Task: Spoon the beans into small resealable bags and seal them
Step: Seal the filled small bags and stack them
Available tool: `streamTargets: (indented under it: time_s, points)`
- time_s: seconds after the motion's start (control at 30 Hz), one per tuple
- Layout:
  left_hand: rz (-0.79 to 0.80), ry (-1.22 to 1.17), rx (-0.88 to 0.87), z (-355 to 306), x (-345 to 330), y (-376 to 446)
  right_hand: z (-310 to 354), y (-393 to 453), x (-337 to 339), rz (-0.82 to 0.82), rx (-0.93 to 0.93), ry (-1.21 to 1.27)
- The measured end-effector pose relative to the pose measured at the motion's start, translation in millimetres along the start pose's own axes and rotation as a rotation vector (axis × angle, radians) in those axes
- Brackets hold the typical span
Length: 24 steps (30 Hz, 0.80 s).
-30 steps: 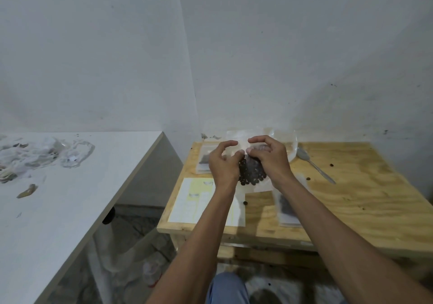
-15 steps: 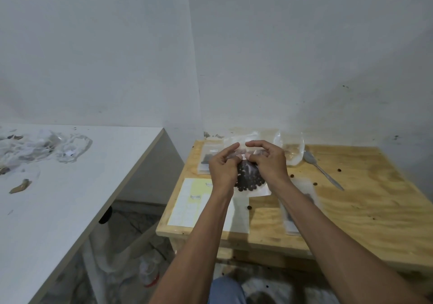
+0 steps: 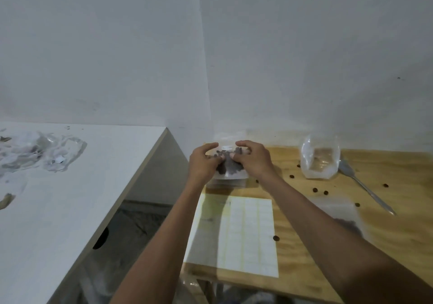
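Both hands hold one small clear bag of dark beans (image 3: 230, 166) at the back left corner of the wooden table (image 3: 398, 233). My left hand (image 3: 203, 163) pinches its left side and my right hand (image 3: 254, 160) pinches its right side near the top. Beneath it lies a stack of small bags (image 3: 226, 183). A larger clear bag (image 3: 319, 159) stands upright to the right. A metal spoon (image 3: 365, 186) lies beside that bag. Another small bag with beans (image 3: 344, 219) lies flat by my right forearm. Several loose beans (image 3: 315, 189) dot the wood.
A white sheet of labels (image 3: 243, 235) lies at the table's front left. A white table (image 3: 70, 198) stands to the left across a gap, with crumpled clear plastic (image 3: 42, 156) on it. Walls close off the back.
The hands have carried the bean bag left and farther back, over the stack of bags. The view has shifted, so the large upright bag now shows in full.
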<state>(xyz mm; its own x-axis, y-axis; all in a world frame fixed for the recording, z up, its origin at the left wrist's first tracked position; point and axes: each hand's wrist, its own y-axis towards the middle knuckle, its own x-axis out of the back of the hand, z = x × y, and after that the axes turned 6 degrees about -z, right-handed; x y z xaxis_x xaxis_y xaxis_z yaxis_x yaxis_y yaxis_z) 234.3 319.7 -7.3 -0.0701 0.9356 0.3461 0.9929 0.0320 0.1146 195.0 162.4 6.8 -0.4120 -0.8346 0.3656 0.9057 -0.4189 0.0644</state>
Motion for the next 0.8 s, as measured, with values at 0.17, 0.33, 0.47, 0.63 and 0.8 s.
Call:
streamTargets:
  time_s: [0.17, 0.33, 0.47, 0.63, 0.8]
  points:
    - [0.019, 0.325, -0.021, 22, -8, 16, -15, 7, -22, 0.082, -0.036, -0.557]
    - [0.035, 0.38, -0.064, 29, -9, 11, -20, 10, -26, 0.105, -0.059, -0.639]
    - [-0.176, 0.403, -0.176, 12, -10, -9, -8, -5, -18, -0.001, 0.016, -0.606]
    - [-0.202, 0.306, -0.218, -30, -29, -47, 1, -27, 33, -0.145, 0.066, -0.481]
    - [0.105, 0.353, -0.142, -64, -71, -100, -2, -60, 111, -0.242, -0.02, -0.52]
